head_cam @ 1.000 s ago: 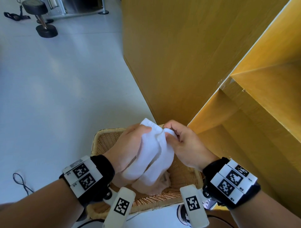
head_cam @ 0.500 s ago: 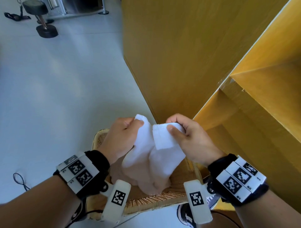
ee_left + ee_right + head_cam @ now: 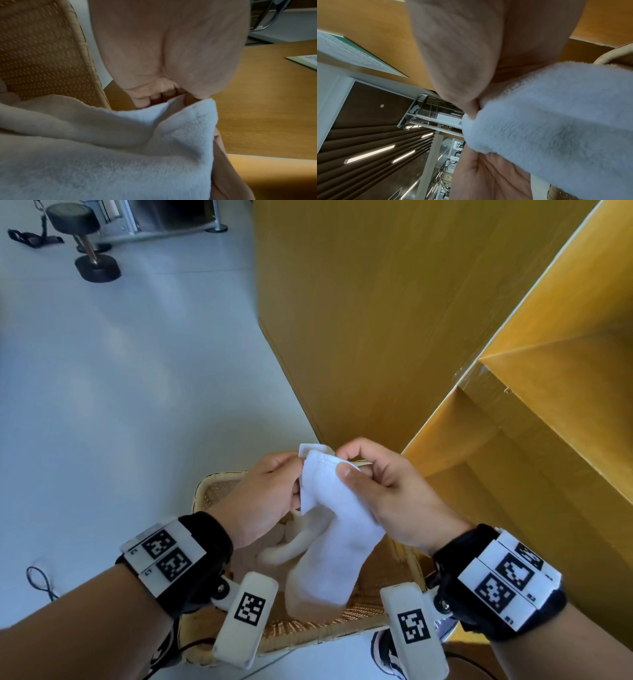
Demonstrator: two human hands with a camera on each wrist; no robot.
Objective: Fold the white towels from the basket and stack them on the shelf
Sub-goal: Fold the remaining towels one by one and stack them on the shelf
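Observation:
A white towel (image 3: 334,529) hangs doubled over above the woven basket (image 3: 383,616). My left hand (image 3: 270,494) pinches its upper left edge, and my right hand (image 3: 380,491) pinches the upper right corner with thumb on top. The two hands are close together. In the left wrist view the fluffy towel (image 3: 120,155) fills the lower frame under my left hand (image 3: 171,92). The right wrist view has the towel (image 3: 556,121) pinched by my right hand (image 3: 471,106). More white cloth (image 3: 291,546) lies in the basket below. The yellow wooden shelf (image 3: 548,412) stands to the right.
The shelf unit's tall side panel (image 3: 359,302) rises just behind the basket. Pale floor (image 3: 120,405) spreads to the left, with a black dumbbell (image 3: 85,244) far off and a thin cable (image 3: 41,580) near my left arm.
Both hands have lifted the towel higher out of the basket, spread it briefly, then brought its upper corners together so it hangs folded.

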